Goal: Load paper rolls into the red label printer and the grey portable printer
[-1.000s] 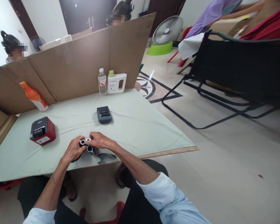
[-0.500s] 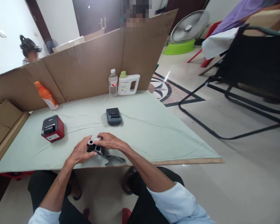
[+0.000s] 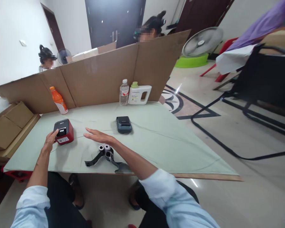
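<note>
At the left of the table is a small red and black label printer (image 3: pixel 66 135). My left hand (image 3: pixel 49 141) is at its left side, fingers fairly straight and seemingly touching it; part of the fingers is hidden. To the right of the printer, my right hand (image 3: pixel 96 136) hovers above the table, open with its fingers stretched out and nothing in it. Below that hand, several small rolls (image 3: pixel 107 154) stand bunched together near the front edge. Dark loose strips trail from them, one to the left and one to the right under my right forearm.
A dark blue-grey device (image 3: pixel 123 124) lies mid-table. Along the cardboard screen (image 3: pixel 97 79) stand an orange bottle (image 3: pixel 59 100), a clear water bottle (image 3: pixel 124 92) and a white jug (image 3: pixel 139 95). Cardboard boxes (image 3: pixel 10 126) sit at the left edge. Two people are behind the screen.
Both hands have left the rolls, which now stand on the table. My left hand has moved left to the red printer; my right hand has lifted and opened. The camera view has shifted.
</note>
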A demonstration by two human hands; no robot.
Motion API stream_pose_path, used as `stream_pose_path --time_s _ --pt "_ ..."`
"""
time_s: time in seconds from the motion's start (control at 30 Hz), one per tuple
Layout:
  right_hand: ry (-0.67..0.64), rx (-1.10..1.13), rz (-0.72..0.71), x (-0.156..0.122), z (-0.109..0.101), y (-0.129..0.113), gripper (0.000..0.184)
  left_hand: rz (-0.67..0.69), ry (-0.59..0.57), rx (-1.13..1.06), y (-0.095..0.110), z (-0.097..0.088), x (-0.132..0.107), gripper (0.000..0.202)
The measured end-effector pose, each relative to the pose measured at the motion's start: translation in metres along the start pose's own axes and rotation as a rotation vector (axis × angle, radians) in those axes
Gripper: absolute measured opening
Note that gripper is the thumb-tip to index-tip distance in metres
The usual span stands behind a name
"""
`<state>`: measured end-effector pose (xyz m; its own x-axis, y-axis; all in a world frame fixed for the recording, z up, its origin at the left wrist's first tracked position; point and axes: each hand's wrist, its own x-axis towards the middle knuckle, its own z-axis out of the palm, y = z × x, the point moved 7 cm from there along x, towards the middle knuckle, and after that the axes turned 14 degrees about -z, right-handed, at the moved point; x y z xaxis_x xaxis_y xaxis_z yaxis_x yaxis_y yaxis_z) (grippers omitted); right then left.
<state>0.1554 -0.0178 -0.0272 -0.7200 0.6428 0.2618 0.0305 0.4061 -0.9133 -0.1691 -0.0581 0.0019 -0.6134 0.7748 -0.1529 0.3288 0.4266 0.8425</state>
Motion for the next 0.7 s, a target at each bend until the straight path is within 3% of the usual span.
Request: stream_pose_path --time_s 0.07,0.2,0.37,0.5,0.7 --pt "-0.030 0.119 0.000 0.038 0.020 -0.005 0.102 -0.118 -0.038 -0.144 -0.010 0.006 0.000 0.081" --pt "0.022 0.268 0.028 0.092 0.056 -0.005 0.093 -0.134 -0.004 -0.251 -0.015 0.009 -0.001 0.074" --pt "0.054 0.410 -0.055 0.107 0.085 -0.013 0.075 -0.039 -0.044 -0.295 -0.014 0.013 0.002 0.069" --pt "0.121 0.394 -0.054 0.075 0.059 -0.016 0.068 0.079 -0.191 -0.341 0.005 0.044 -0.014 0.066" --pt "0.248 0.281 0.069 -0.003 -0.016 0.001 0.064 0.159 -0.476 -0.391 0.048 0.137 -0.053 0.086"
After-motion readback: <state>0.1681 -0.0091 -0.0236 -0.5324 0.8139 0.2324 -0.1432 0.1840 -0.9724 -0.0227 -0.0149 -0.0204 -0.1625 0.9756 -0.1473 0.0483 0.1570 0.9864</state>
